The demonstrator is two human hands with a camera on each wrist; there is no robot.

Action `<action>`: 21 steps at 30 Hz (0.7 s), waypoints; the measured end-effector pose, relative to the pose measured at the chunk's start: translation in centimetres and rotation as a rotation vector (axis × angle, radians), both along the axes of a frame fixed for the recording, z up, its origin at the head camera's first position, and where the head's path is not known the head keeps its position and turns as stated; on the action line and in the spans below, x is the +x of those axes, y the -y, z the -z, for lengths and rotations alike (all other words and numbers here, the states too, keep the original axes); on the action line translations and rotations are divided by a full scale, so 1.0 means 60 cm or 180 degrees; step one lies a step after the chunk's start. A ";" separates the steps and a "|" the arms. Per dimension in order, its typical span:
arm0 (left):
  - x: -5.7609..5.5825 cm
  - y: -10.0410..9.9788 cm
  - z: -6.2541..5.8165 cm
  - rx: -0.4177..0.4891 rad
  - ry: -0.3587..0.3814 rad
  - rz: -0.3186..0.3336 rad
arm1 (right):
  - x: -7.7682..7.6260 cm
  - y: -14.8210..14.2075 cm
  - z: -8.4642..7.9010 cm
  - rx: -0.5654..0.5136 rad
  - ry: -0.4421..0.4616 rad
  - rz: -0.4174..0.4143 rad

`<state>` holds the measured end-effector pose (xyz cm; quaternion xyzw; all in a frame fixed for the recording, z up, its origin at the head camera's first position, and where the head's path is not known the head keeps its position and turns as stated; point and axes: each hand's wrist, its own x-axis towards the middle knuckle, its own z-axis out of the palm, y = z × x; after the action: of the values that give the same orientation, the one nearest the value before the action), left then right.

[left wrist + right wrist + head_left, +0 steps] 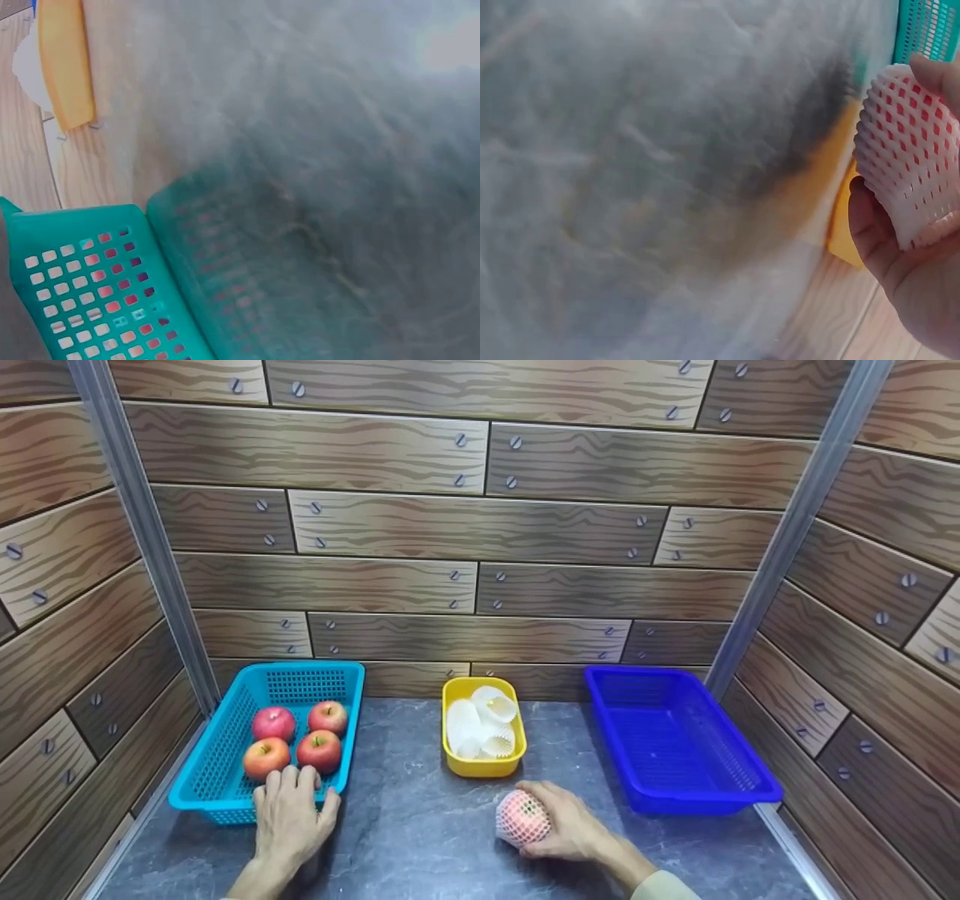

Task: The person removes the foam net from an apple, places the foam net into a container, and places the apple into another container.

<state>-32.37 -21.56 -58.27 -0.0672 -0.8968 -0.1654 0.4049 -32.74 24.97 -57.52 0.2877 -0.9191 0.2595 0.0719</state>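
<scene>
My right hand [568, 819] grips a red apple in a white foam net [520, 816], in front of the yellow bin. In the right wrist view the foam net [909, 139] covers the apple, with thumb and fingers on either side of it. My left hand [289, 819] lies over the near rim of a teal basket [196, 793], its fingers extended toward several bare red apples [319, 751] inside. Those fingertips are right by the nearest apples. The left wrist view shows the perforated side of the basket [79, 232] but not the hand's fingers.
A small yellow bin [484, 767] with several white foam nets [465, 724] stands at the back middle. To the right sits a blue basket [660, 735] with nothing visible in it. Wood-patterned walls [420, 525] enclose the grey marbled tabletop [397, 825] at the back and sides.
</scene>
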 end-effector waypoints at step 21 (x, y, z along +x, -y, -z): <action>0.018 -0.157 -0.093 0.0710 0.0245 0.1514 | 0.014 0.035 -0.128 -0.0485 -0.0133 -0.0333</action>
<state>-31.31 -12.17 -52.67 -0.2246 -0.8467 -0.3562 0.3252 -31.91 22.90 -49.86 0.3344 -0.8787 0.3260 0.0991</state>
